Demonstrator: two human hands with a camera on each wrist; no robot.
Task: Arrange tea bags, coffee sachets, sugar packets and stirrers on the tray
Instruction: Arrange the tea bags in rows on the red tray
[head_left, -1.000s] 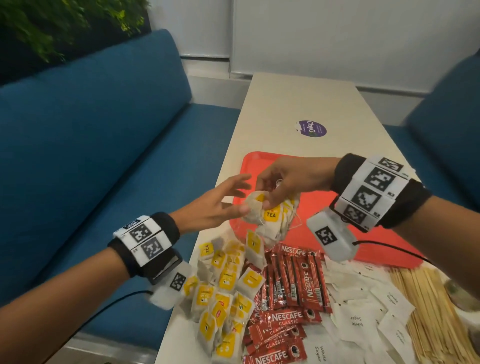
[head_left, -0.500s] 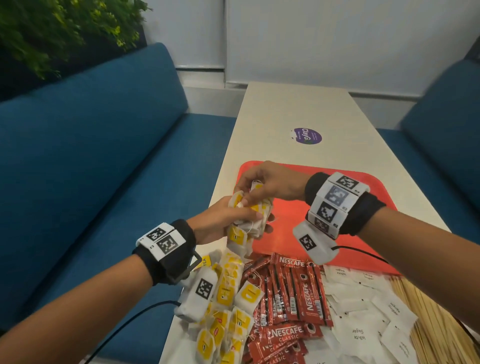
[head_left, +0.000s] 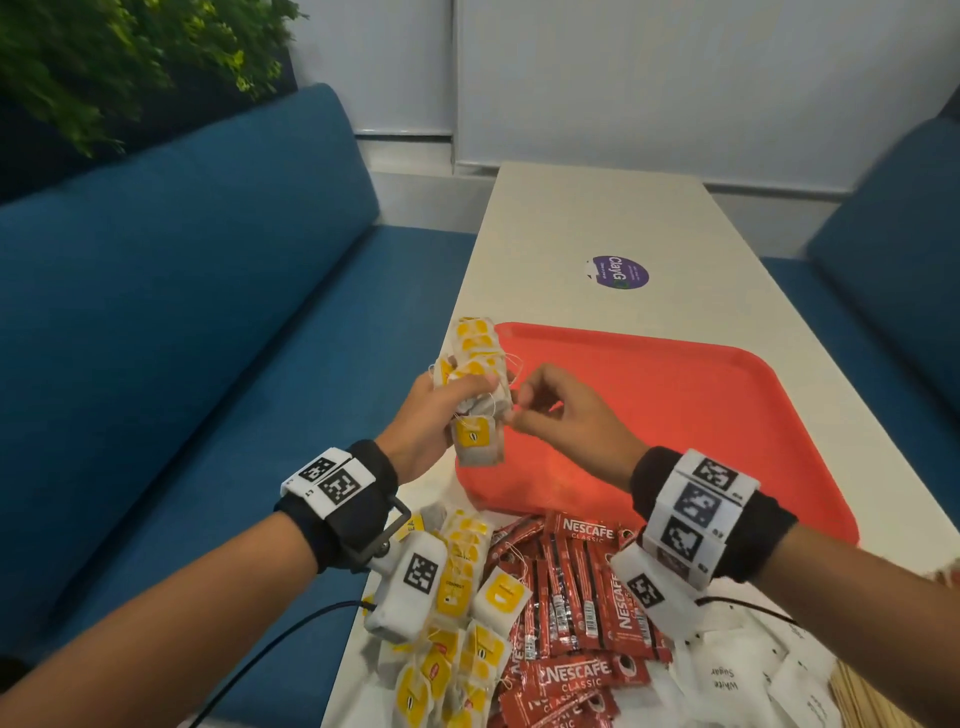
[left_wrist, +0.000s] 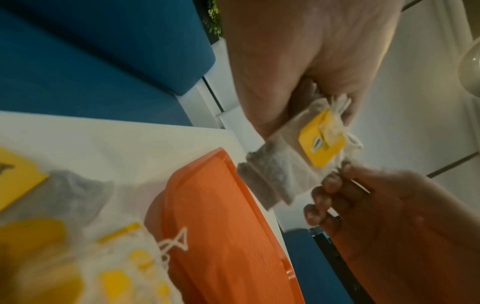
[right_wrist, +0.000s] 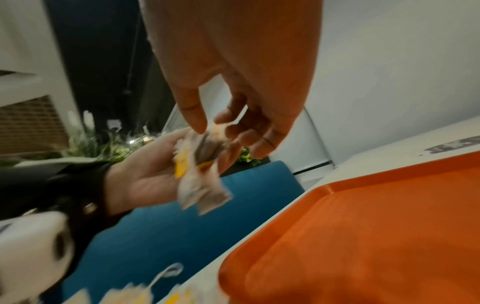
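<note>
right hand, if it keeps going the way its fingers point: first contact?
Most likely the bunch of tea bags gripped in the left hand. The right hand points leftward at it, fingertips about at its strings; whether they already touch is unclear.

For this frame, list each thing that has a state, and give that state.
Left hand: grips a bunch of tea bags.
Right hand: fingers curled at the bunch's strings.
Tray: holds nothing visible.
Loose tea bags, coffee sachets, sugar packets: heaped on the table.
</note>
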